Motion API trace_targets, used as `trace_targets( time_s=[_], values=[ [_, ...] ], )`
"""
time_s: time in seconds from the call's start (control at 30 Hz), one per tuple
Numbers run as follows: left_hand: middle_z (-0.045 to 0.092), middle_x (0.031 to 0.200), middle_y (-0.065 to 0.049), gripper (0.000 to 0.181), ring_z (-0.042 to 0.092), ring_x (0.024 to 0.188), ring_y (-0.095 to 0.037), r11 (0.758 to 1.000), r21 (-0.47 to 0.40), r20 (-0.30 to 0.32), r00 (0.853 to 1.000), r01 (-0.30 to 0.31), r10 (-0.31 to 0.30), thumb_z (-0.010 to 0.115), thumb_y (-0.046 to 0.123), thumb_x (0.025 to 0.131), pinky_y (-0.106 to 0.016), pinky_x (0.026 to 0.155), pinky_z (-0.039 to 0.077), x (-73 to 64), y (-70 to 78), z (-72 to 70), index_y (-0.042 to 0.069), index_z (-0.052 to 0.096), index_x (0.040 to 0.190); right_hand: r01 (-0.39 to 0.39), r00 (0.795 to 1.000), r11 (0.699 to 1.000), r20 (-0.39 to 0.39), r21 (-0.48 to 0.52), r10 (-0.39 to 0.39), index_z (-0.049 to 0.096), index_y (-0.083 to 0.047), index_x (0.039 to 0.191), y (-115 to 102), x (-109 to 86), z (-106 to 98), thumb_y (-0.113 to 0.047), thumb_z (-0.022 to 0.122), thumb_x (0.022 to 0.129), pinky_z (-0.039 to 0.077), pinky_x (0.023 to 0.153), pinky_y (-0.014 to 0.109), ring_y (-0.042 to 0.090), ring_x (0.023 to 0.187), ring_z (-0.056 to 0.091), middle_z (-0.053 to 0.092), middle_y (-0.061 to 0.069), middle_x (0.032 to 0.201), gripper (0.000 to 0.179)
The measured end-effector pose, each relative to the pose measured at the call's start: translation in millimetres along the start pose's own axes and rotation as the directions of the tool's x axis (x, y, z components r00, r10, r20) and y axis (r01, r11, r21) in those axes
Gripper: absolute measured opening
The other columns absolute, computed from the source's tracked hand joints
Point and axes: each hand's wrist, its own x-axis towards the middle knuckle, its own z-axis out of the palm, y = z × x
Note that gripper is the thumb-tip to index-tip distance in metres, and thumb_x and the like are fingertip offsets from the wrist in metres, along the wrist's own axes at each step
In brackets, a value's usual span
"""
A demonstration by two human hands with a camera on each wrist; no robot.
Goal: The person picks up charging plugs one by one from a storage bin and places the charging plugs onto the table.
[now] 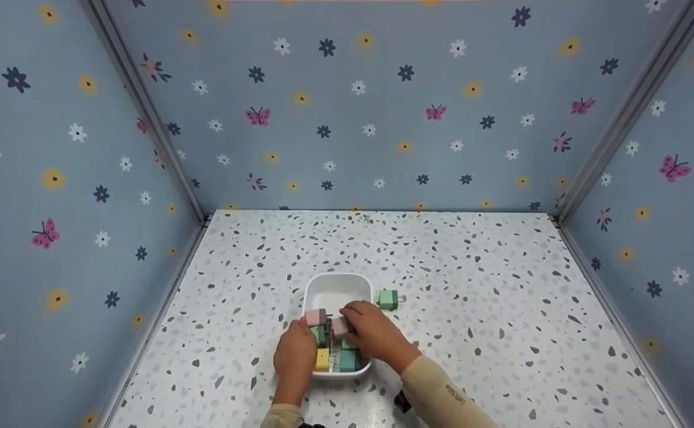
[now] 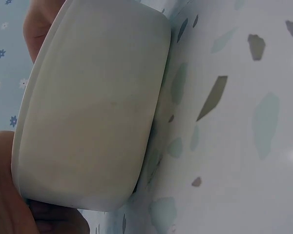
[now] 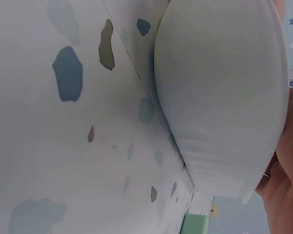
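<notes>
A white rounded tub holds several small coloured blocks with thin metal parts, of a kind I cannot tell; a yellow block and a teal block lie at its near end. My left hand is at the tub's left rim, its fingertips on a pink block that it seems to pinch. Over the tub my right hand holds another pink block. Both wrist views show mainly the tub's outer wall, which hides the fingertips and blocks. The left hand's lower fingers curl beside that wall.
A light green block with a metal part lies on the speckled table, just right of the tub. A dark object shows by the right sleeve. Flower-patterned panels enclose the table at the back and sides.
</notes>
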Motion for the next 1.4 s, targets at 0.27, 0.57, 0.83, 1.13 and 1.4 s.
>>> trace_targets(
  time_s=[0.27,0.57,0.83,1.13,1.4],
  values=[
    [0.072,0.093,-0.017,0.045,0.07,0.081,-0.036,1.0,-0.009,-0.013,1.0,-0.012,0.012,0.035,0.037,0.111,-0.047,0.06,0.046,-0.1,-1.2,1.1,0.004,0.066,0.107,0.02,1.0,1.0,0.018,0.001,-0.02,0.062,-0.008,0.136,-0.8,2.6,1.7,-0.023,0.075,0.095,0.045,0.109,0.036,0.021,0.124,0.06,0.064,0.005,0.132,0.046],
    [0.069,0.083,-0.012,0.047,0.058,0.064,-0.023,1.0,-0.002,0.007,1.0,-0.01,0.01,0.032,0.038,0.112,-0.04,0.057,0.041,-1.3,-0.9,-0.1,0.005,0.064,0.107,0.052,0.999,0.999,-0.005,0.007,-0.052,0.066,-0.008,0.129,-3.0,1.7,0.7,-0.018,0.071,0.097,0.047,0.106,0.036,0.02,0.119,0.062,0.066,0.004,0.126,0.034],
    [0.069,0.086,-0.013,0.047,0.057,0.065,-0.023,1.0,0.009,0.015,1.0,0.0,0.0,0.031,0.038,0.112,-0.04,0.056,0.04,-0.2,-0.2,-1.0,0.004,0.064,0.108,0.021,1.0,0.999,0.002,0.031,-0.021,0.066,-0.009,0.128,-2.7,2.0,0.0,-0.022,0.07,0.099,0.047,0.106,0.035,0.018,0.118,0.062,0.066,0.003,0.125,0.032],
    [0.071,0.093,-0.016,0.047,0.062,0.069,-0.025,1.0,0.015,0.024,1.0,0.012,-0.012,0.031,0.037,0.112,-0.043,0.059,0.044,0.9,0.5,-0.9,0.003,0.064,0.112,0.011,1.0,0.998,-0.014,0.057,-0.01,0.066,-0.009,0.129,-0.6,1.0,-1.0,-0.027,0.07,0.099,0.047,0.106,0.036,0.019,0.12,0.062,0.066,0.003,0.126,0.035],
    [0.071,0.09,-0.015,0.045,0.063,0.069,-0.026,1.0,0.015,0.004,1.0,-0.006,0.006,0.033,0.037,0.111,-0.043,0.057,0.043,0.2,-0.4,-0.8,0.005,0.064,0.106,0.02,0.999,0.997,-0.043,0.075,-0.017,0.066,-0.009,0.128,-0.6,-2.8,-4.1,-0.026,0.07,0.099,0.048,0.105,0.036,0.018,0.118,0.062,0.065,0.003,0.125,0.034]
  ],
)
